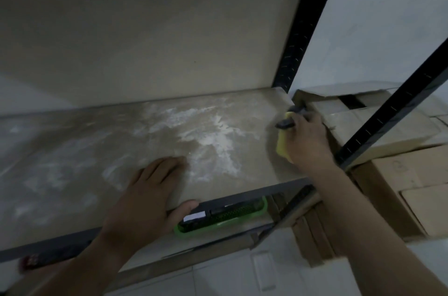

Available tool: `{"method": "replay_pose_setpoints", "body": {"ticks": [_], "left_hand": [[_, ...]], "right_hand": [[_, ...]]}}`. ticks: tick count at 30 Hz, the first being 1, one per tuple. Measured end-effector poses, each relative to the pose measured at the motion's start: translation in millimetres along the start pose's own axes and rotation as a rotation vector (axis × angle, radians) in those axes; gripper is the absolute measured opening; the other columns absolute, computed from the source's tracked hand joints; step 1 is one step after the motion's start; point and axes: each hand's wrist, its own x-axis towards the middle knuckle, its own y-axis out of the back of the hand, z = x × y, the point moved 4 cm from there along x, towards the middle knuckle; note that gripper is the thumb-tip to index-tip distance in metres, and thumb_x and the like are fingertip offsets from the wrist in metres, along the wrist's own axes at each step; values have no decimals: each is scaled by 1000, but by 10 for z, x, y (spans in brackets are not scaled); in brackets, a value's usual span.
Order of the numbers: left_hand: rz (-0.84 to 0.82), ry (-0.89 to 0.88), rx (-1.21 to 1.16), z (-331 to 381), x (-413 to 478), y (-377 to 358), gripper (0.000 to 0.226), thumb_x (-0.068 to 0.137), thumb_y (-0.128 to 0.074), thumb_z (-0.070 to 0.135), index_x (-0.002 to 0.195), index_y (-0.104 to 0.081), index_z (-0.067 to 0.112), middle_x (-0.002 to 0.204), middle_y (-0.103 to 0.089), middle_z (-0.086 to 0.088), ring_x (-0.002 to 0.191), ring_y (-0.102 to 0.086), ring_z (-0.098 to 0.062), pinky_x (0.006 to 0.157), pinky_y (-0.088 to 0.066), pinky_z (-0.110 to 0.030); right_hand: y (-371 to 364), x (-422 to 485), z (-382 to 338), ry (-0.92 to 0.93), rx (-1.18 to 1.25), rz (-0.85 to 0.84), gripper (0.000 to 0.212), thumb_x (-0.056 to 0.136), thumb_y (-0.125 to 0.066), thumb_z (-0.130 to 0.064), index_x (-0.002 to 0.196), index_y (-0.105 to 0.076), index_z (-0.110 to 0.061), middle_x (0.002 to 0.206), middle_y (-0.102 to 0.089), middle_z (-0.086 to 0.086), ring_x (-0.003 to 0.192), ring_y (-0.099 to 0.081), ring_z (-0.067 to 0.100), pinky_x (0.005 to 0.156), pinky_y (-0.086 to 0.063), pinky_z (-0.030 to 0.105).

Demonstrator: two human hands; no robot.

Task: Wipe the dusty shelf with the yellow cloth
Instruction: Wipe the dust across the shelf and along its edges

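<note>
Where white dust point(213, 140) streaks dim shelf point(72, 150), right grip point(305, 138) curls round yellow cloth point(282, 147) at shelf's right end; left grip point(145, 193) flat, fingers straight, on front edge. Cardboard boxes point(400, 174) beside.

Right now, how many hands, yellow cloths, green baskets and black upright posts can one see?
hands: 2 (left hand, right hand)
yellow cloth: 1
green basket: 1
black upright posts: 2 (back post, front post)
total: 6
</note>
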Motion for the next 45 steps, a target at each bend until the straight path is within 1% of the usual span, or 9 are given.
{"method": "replay_pose_setpoints", "body": {"ticks": [5, 11, 19, 24, 27, 34, 40, 43, 45], "left_hand": [[4, 8, 5, -1, 11, 0, 85, 99, -25, 77, 150, -54, 15, 153, -49, 4, 142, -43, -18, 113, -38, -36], [23, 0, 9, -3, 17, 13, 80, 99, -27, 76, 148, -56, 18, 151, -51, 4, 140, -44, -20, 110, -41, -38], [50, 10, 6, -37, 25, -35, 79, 98, -31, 77, 147, -56, 21, 152, -49, 7, 141, -46, -19, 109, -43, -37], [76, -13, 39, -68, 26, -106, 75, 99, -33, 76, 148, -53, 23, 153, -46, 8, 140, -45, -18, 107, -38, -33], [97, -11, 29, -114, 34, -140, 74, 98, -37, 77, 147, -52, 24, 154, -46, 9, 139, -45, -18, 105, -38, -31], [172, -52, 16, -123, 52, -146, 74, 95, -41, 76, 144, -54, 22, 151, -51, 6, 136, -48, -20, 105, -34, -32], [161, -53, 32, -96, 47, -108, 76, 96, -40, 75, 141, -62, 19, 150, -55, 3, 137, -47, -19, 103, -35, -32], [183, -64, 46, -81, 53, -74, 75, 92, -48, 73, 138, -67, 16, 147, -58, 1, 135, -48, -20, 101, -37, -33], [192, -56, 49, -81, 61, -71, 75, 88, -53, 72, 136, -68, 17, 146, -59, 2, 134, -49, -19, 101, -37, -33]], "right_hand": [[-172, -214, -119, 52, -217, 79, 45, 97, -41, -29, 140, -39, -16, 141, -37, 16, 122, -39, 35, 99, -38, 44], [-410, -308, -835, 520, 295, -143, 37, 92, -50, -6, 127, -62, -13, 128, -57, 7, 113, -52, 24, 93, -36, 18], [-205, 718, -16, 18, -119, -18, 43, 97, -44, -29, 138, -48, -17, 152, -35, 13, 134, -36, 38, 111, -33, 47], [-338, 175, -600, 519, 183, -47, 29, 76, -59, -11, 102, -68, -22, 120, -65, -4, 108, -59, 15, 90, -51, 31], [-228, 128, -731, 517, 450, -187, 24, 73, -60, -23, 93, -65, -35, 95, -65, -27, 88, -61, -8, 70, -44, 3], [-306, 971, -187, 48, -72, 31, 47, 92, -45, -31, 136, -47, -15, 139, -49, 13, 119, -46, 39, 100, -39, 44], [-655, 583, -1214, 575, 179, -160, 47, 84, -51, -13, 130, -59, -19, 121, -68, 6, 99, -63, 29, 94, -49, 31], [-460, 753, -1131, 507, 291, -60, 41, 82, -57, -10, 120, -67, -22, 113, -71, 5, 99, -66, 25, 88, -40, 7], [-298, 1033, -740, 310, 132, 141, 39, 81, -57, -17, 118, -65, -21, 116, -67, 10, 103, -62, 32, 96, -44, 23]]}}
